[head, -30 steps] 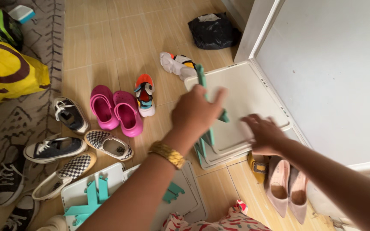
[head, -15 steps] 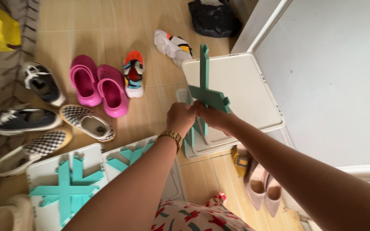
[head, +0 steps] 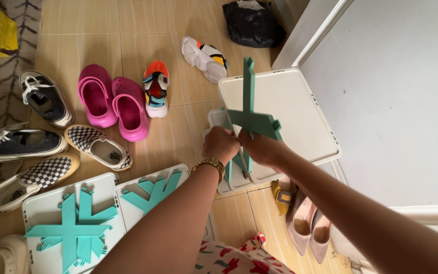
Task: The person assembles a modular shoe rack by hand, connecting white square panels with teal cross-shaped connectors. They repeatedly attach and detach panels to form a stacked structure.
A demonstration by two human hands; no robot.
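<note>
In the head view, the left hand (head: pixel 220 144) and right hand (head: pixel 260 148) meet at picture centre, both closed around the lower edge of a teal cross-shaped brace (head: pixel 250 117) that stands upright over a stack of white plastic trays (head: pixel 295 109) at about 2 o'clock. At 7 o'clock two more white trays (head: pixel 102 195) lie flat on the tile floor (head: pixel 178 137), each holding teal cross braces (head: pixel 74 231) inside. Pink clogs (head: pixel 112 104) sit at 10 o'clock among checkered slip-ons (head: pixel 95 146), and beige heels (head: pixel 310 223) lie at 5 o'clock.

The tan tile floor (head: pixel 178 147) holds pink clogs (head: pixel 112 104), checkered shoes (head: pixel 97 147), black sneakers (head: pixel 19 142), white panels (head: pixel 280 101) on the right, near panels (head: pixel 46 208) and beige heels (head: pixel 310 226).
</note>
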